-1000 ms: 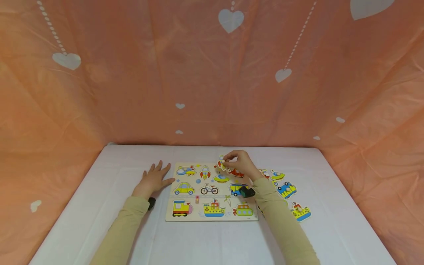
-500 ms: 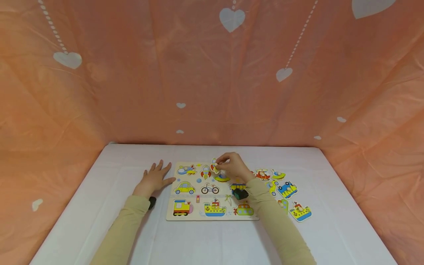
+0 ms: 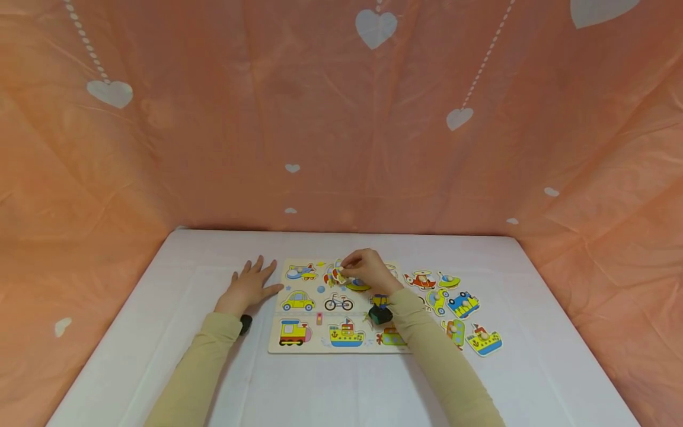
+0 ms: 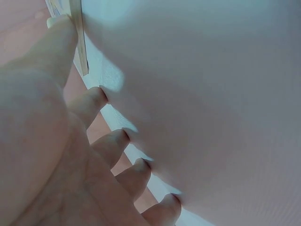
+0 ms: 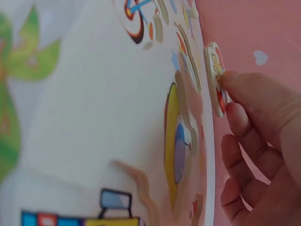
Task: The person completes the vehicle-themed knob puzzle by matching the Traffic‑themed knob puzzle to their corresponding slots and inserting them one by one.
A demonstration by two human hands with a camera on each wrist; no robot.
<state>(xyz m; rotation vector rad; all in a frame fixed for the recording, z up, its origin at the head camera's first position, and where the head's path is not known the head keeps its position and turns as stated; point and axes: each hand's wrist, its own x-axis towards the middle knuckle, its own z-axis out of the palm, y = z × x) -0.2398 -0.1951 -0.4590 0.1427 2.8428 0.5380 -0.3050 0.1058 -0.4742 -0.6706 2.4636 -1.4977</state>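
Observation:
My right hand [image 3: 370,270] pinches a rocket puzzle piece [image 3: 336,273] between thumb and finger. The piece overlaps the rocket picture in the top row of the wooden puzzle board [image 3: 273,333]. In the right wrist view the rocket piece [image 5: 216,79] stands edge-on at the thumb tip, close over the board's surface. My left hand [image 3: 245,290] lies with fingers spread on the white table, left of the board. Its thumb [image 4: 59,35] rests at the board's edge in the left wrist view, and the other fingertips touch the tabletop.
Right of the board lie loose puzzle pieces: a helicopter [image 3: 423,280], a flying saucer [image 3: 449,281], a car [image 3: 437,302], a bus [image 3: 463,305], a submarine [image 3: 455,333] and a ship [image 3: 484,341]. An orange curtain [image 3: 341,118] with white hearts hangs behind the table.
My right hand has moved left along the board's top row with the rocket piece, from near the helicopter picture to the rocket picture. My left hand stays in place.

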